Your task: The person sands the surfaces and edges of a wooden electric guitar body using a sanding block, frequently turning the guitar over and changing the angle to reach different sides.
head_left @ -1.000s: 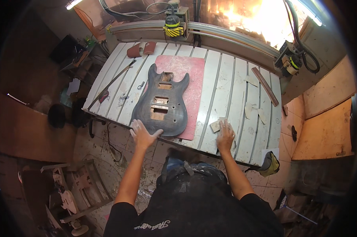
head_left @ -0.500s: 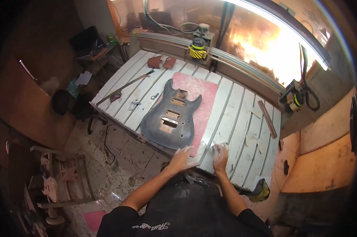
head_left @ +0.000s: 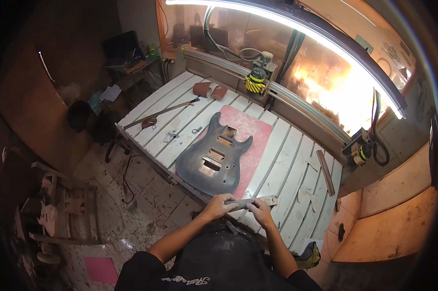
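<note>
A dark, worn solid electric guitar body (head_left: 192, 167) with several cut-out cavities lies face up on a pink sheet (head_left: 258, 140) on the white slatted table (head_left: 289, 155). Just in front of its lower end, my left hand (head_left: 219, 207) and my right hand (head_left: 260, 212) pinch a narrow dark grey strip (head_left: 241, 205), one at each end. The strip resembles folded sandpaper, but its kind is unclear. Beside my right hand lies a small pale flat piece (head_left: 268, 200).
Reddish-brown curved pieces (head_left: 202, 89), a long thin bar (head_left: 165, 112) and a red-and-black tool (head_left: 149, 122) lie on the table's left. A brown stick (head_left: 325, 172) and pale scraps are at right. Yellow-banded machines (head_left: 256, 81) stand along the back rail (head_left: 301, 99).
My hands have come together, the right one moving left, and now hold the dark strip between them. The view has shifted; the guitar body stays on its pink sheet.
</note>
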Tool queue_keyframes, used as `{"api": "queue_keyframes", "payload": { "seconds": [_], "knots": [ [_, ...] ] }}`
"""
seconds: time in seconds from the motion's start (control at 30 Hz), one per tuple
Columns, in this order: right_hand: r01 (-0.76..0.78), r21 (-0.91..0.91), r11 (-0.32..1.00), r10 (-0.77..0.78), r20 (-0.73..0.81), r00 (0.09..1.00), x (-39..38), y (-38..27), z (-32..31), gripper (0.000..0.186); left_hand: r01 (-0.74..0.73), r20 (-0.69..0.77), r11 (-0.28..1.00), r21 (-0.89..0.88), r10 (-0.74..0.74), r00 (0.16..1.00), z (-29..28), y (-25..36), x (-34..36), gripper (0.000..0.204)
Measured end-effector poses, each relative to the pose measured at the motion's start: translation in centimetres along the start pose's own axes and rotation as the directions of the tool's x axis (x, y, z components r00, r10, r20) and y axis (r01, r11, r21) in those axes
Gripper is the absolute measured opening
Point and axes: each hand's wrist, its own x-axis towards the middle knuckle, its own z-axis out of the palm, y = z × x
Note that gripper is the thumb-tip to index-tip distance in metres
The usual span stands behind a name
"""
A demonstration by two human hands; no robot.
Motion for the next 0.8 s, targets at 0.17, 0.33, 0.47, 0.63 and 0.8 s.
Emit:
{"api": "queue_keyframes", "payload": {
  "seconds": [0.17,0.33,0.47,0.63,0.8],
  "knots": [
    [0.16,-0.513,0.844,-0.263,-0.134,0.955,1.1,2.2,-3.3,0.025,0.032,-0.035,0.999,-0.043,-0.033,0.999,-0.5,-0.5,0.4,0.031],
    [0.125,-0.858,0.499,-0.311,-0.042,0.95,0.4,5.6,-6.0,0.052,0.024,-0.056,0.999,-0.046,-0.027,0.998,-0.9,-1.2,0.6,0.029],
    [0.094,-0.849,0.52,-0.332,-0.099,0.938,1.0,6.8,-7.4,0.051,0.047,-0.023,0.985,-0.167,-0.051,0.998,0.1,-3.3,1.9,0.028],
    [-0.054,-0.705,0.707,-0.231,-0.303,0.924,2.1,4.3,-6.7,0.04,0.178,0.044,0.872,-0.457,-0.177,0.983,-0.4,-1.6,2.4,0.03],
    [-0.111,0.45,0.886,0.205,-0.165,0.965,2.4,1.6,-3.0,0.056,0.219,0.107,0.757,-0.616,-0.195,0.975,-1.0,1.4,2.9,0.033]
  ]
}}
